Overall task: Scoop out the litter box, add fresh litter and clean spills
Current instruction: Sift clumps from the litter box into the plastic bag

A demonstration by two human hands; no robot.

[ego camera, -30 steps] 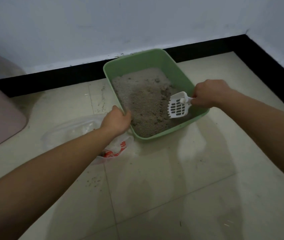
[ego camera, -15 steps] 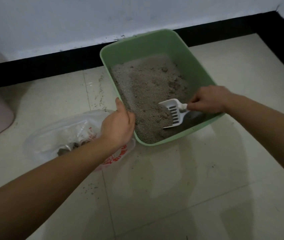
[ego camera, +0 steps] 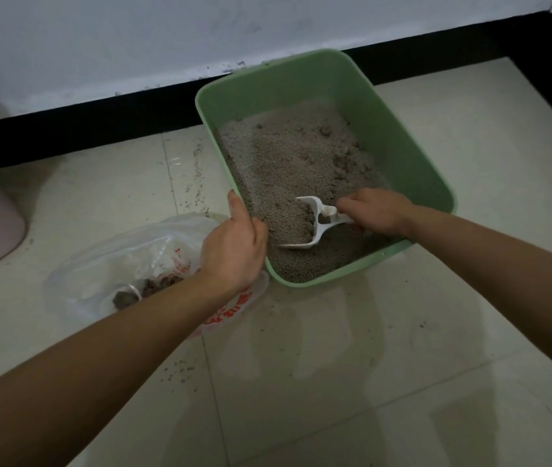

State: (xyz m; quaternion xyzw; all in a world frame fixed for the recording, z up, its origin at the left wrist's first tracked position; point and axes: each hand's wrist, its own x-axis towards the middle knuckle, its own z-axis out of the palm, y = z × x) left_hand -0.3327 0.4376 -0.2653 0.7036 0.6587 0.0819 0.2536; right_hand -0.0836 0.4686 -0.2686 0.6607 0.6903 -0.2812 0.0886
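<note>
The green litter box (ego camera: 402,136) is sitting on the tile floor (ego camera: 335,382) by the wall. The left hand (ego camera: 234,244) is gripping its near rim. The right hand (ego camera: 374,210) is curling round the white scoop (ego camera: 316,220), which is lying in the grey litter (ego camera: 288,163). A plastic bag (ego camera: 106,264) with clumps is lying just beside the box.

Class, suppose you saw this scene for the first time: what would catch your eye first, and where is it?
The green litter box of grey litter sits by the black skirting. The right hand holds a white scoop sunk in the litter at its near end; the left hand grips its left rim. Left of it lies a clear plastic bag holding dark clumps.
</note>
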